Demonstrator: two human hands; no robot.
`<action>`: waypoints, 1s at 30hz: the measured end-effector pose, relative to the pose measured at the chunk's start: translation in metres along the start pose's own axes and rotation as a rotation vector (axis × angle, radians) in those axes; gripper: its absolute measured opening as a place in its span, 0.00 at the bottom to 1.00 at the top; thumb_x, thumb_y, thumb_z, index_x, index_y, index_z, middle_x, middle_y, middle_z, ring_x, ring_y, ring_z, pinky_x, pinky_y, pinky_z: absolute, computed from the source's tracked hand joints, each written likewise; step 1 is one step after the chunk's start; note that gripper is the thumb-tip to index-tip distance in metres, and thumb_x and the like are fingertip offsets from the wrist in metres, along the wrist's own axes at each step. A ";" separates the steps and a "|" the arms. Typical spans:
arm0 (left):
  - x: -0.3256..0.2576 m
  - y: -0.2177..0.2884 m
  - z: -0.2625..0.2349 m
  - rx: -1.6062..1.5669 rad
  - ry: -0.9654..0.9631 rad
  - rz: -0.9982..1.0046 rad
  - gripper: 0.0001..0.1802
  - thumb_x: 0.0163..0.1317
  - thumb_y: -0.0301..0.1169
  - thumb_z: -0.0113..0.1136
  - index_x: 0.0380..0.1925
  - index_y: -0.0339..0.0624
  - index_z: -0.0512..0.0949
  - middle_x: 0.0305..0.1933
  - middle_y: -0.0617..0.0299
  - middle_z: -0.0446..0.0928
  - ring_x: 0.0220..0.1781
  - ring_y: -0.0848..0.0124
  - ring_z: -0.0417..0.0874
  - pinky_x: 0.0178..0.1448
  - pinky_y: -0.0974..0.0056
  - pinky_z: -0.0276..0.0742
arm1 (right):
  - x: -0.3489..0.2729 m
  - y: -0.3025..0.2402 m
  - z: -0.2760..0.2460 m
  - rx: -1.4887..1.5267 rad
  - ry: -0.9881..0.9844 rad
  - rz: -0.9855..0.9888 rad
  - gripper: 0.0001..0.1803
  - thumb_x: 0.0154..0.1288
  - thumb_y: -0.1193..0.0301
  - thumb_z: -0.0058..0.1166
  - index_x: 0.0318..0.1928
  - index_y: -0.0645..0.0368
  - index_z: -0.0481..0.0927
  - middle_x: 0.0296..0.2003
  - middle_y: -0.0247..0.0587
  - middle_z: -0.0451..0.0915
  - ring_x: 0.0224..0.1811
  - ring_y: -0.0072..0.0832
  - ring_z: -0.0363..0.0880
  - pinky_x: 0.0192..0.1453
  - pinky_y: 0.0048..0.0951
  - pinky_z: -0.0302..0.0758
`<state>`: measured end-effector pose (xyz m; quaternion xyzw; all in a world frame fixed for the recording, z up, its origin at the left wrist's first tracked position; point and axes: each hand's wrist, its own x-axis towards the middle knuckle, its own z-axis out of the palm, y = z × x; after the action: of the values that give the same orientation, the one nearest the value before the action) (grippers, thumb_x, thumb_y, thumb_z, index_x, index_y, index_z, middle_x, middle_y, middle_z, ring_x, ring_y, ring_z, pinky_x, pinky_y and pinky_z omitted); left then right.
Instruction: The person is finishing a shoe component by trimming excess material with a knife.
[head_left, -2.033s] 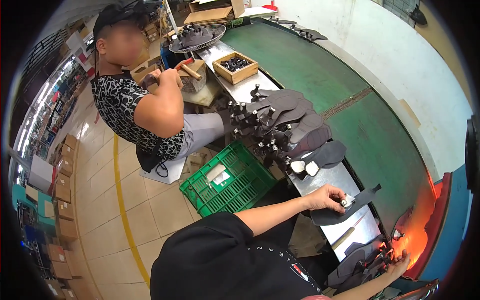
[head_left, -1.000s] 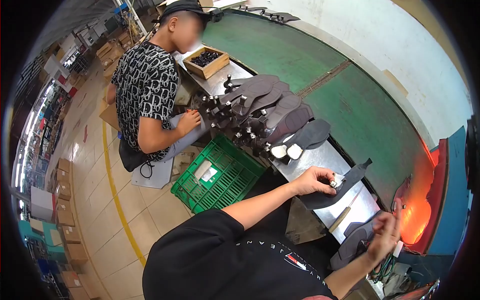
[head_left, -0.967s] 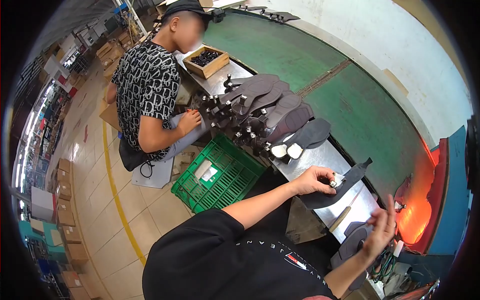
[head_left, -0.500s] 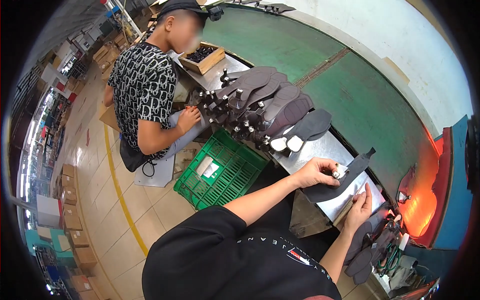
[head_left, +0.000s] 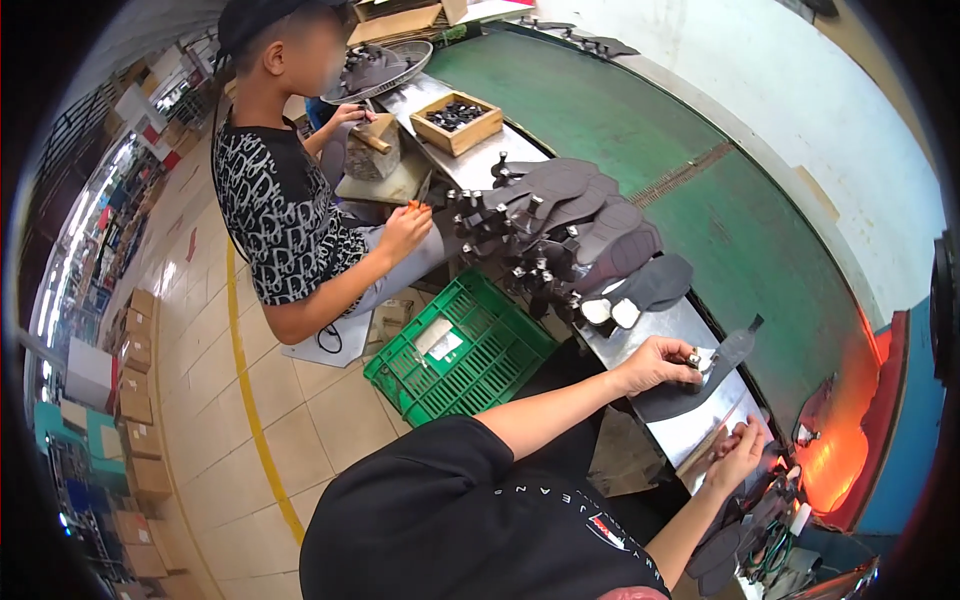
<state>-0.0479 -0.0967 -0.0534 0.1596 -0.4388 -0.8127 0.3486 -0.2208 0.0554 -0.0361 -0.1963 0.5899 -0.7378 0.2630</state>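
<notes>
Left hand is curling its fingers into a pinch on a small metal fitting, pressing it onto a dark insole piece lying on the steel bench; right hand is resting half-open, fingers loosely spread, touching a wooden stick near the bench's front edge. Bare steel is showing between the 2 hands, a pile of dark insoles is crowding the bench farther up, and a green crate is sitting on the floor beside a seated co-worker.

light: bright, even | orange glow lower right | fisheye bends edges | black rim vignette | sharp
</notes>
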 end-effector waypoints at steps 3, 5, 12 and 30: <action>-0.007 0.000 0.006 -0.135 -0.019 -0.026 0.13 0.51 0.23 0.69 0.39 0.40 0.81 0.34 0.66 0.82 0.35 0.80 0.81 0.38 0.74 0.76 | -0.004 -0.010 -0.004 0.039 -0.154 -0.162 0.08 0.71 0.66 0.46 0.38 0.57 0.74 0.31 0.32 0.75 0.26 0.14 0.67 0.30 0.15 0.64; -0.025 0.011 0.019 -0.076 0.030 -0.103 0.13 0.51 0.22 0.68 0.39 0.39 0.81 0.35 0.65 0.82 0.35 0.79 0.81 0.40 0.72 0.76 | -0.015 -0.028 0.007 0.117 -0.311 -0.104 0.11 0.70 0.63 0.48 0.43 0.56 0.71 0.46 0.40 0.75 0.45 0.27 0.73 0.49 0.29 0.70; -0.084 0.025 0.063 -0.320 -0.255 -0.275 0.18 0.46 0.19 0.67 0.42 0.35 0.81 0.34 0.63 0.82 0.35 0.76 0.81 0.44 0.71 0.77 | -0.055 -0.069 0.031 0.278 -0.761 -0.073 0.39 0.66 0.50 0.49 0.64 0.70 0.58 0.63 0.58 0.64 0.66 0.49 0.62 0.71 0.44 0.56; -0.108 0.061 0.035 -0.368 -0.027 -0.362 0.19 0.67 0.31 0.50 0.56 0.39 0.71 0.47 0.58 0.78 0.42 0.69 0.84 0.40 0.69 0.82 | -0.077 -0.066 0.002 0.532 -0.752 0.261 0.22 0.73 0.54 0.39 0.53 0.61 0.64 0.30 0.38 0.64 0.20 0.23 0.62 0.22 0.23 0.62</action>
<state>0.0345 -0.0223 0.0112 0.1586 -0.2526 -0.9300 0.2148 -0.1693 0.1126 0.0304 -0.3000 0.2643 -0.7018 0.5896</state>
